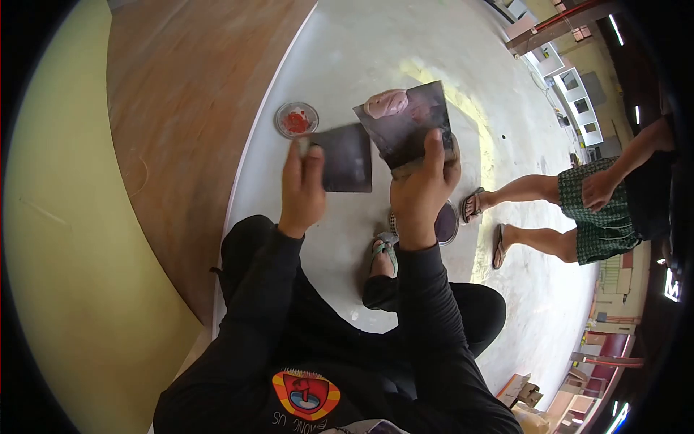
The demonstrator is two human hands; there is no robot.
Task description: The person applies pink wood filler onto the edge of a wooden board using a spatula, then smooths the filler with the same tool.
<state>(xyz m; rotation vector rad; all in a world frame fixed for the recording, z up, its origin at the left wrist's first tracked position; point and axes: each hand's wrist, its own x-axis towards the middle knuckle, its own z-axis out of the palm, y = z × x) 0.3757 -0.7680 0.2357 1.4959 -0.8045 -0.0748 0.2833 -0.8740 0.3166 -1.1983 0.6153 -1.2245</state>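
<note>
Near the left edge of the pale floor (347, 58), by the brown board (173, 108): round dish (280, 129) with red paste (295, 121). Left hand (302, 192) grips a dark plate (347, 165) above the floor. Right hand (421, 194) grips a second plate (401, 139), pink paste (387, 104) heaped at its far left corner. Round tin (455, 226) partly behind the right wrist; dark inside, contents unclear. Cannot tell whether plates touch.

Grey floor (347, 50), yellow stripe (476, 114), tube lights (615, 30)
</note>
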